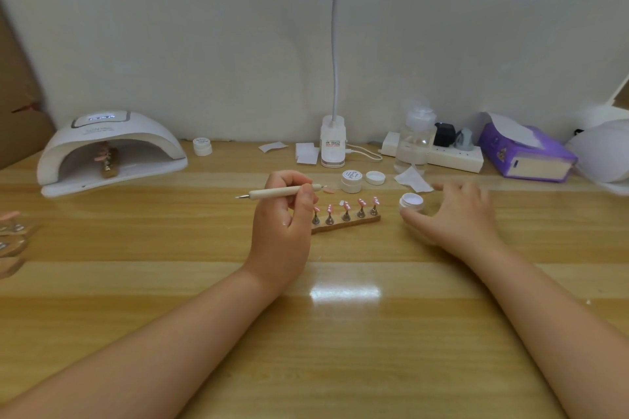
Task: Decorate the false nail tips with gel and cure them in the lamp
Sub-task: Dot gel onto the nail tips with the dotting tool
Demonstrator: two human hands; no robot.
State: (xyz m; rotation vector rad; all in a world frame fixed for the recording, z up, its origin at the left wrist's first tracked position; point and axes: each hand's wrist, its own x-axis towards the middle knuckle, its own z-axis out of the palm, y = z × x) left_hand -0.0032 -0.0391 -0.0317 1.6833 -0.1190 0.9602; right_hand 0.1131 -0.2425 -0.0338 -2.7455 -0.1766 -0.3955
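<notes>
A wooden strip [347,224] with several pink nail tips [346,206] on metal stands lies at the table's centre. My left hand [286,214] grips a pale wooden dotting pen [282,192], held level just left of the strip. My right hand [456,214], fingers spread and blurred, reaches around an open gel pot [412,202] to the right of the strip; I cannot tell whether it touches the pot. The white curing lamp [109,150] stands at the back left with another strip of nail tips [107,161] inside.
A closed gel jar [351,180] and a loose lid [375,177] sit behind the strip, another jar [202,146] beside the lamp. A desk lamp base [333,143], pump bottle [415,143], power strip [452,156], purple tissue pack [524,153] and wipes [413,178] line the back. More nail holders [10,235] lie at the left edge.
</notes>
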